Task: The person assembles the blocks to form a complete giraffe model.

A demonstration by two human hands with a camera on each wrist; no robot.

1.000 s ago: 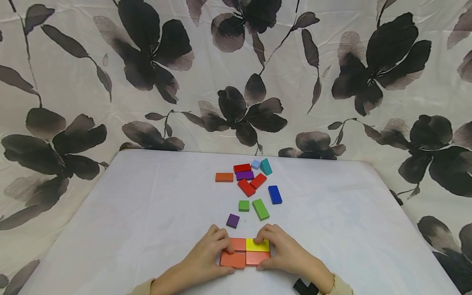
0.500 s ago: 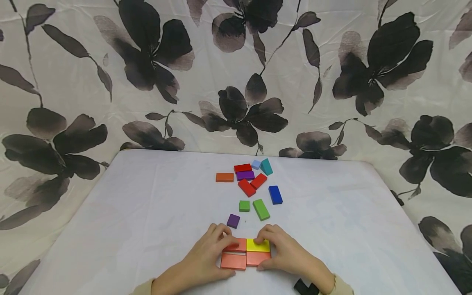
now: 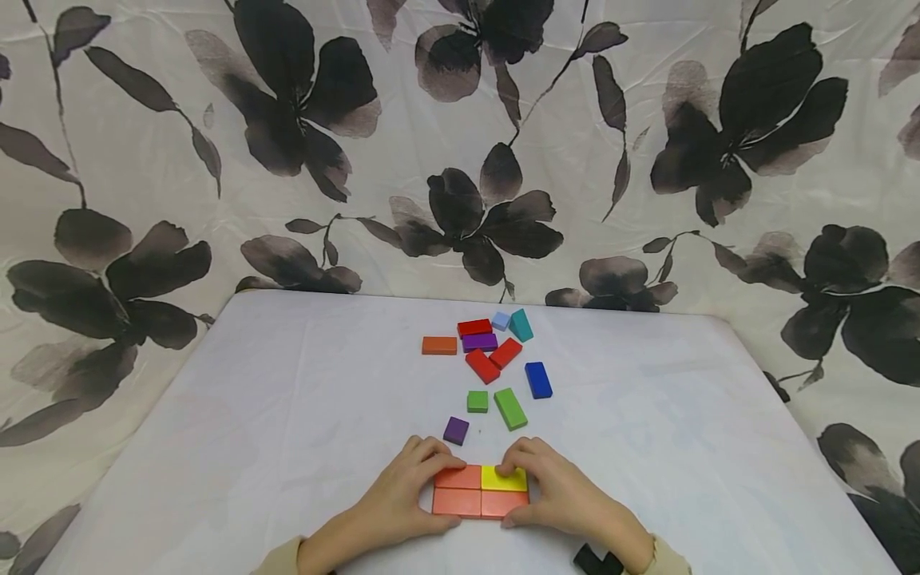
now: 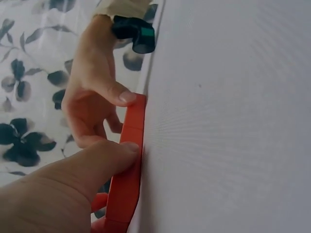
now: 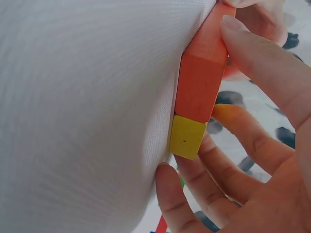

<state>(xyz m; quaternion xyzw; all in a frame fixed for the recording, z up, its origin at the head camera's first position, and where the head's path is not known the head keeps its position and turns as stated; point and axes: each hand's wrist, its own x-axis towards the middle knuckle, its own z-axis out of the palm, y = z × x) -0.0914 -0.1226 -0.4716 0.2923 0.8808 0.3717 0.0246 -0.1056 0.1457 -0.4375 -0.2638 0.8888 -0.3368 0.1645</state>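
Observation:
Three orange blocks and a yellow block [image 3: 512, 479] lie flat together in a two-by-two rectangle near the table's front. My left hand [image 3: 402, 497] grips the far-left orange block [image 3: 458, 477] and near-left orange block [image 3: 456, 502] between thumb and fingers, front to back. On the other side my right hand [image 3: 559, 493] holds the yellow block and the near-right orange block [image 3: 503, 504]. Its index finger rests on the yellow block, and its thumb presses the orange block's front face, as the right wrist view shows. No clear gap shows between the blocks.
Beyond the hands lie a dark purple block [image 3: 456, 431], two green blocks, a blue block [image 3: 538, 380], and a cluster of several red, purple, orange, light blue and teal blocks. A black device [image 3: 598, 561] sits by the right wrist. Floral cloth [image 3: 460, 160] hangs behind the table.
The near-left orange block has slid away from the person, closing the gap behind it. My left fingers have shifted from over the blocks to their far edge. The right hand stays put.

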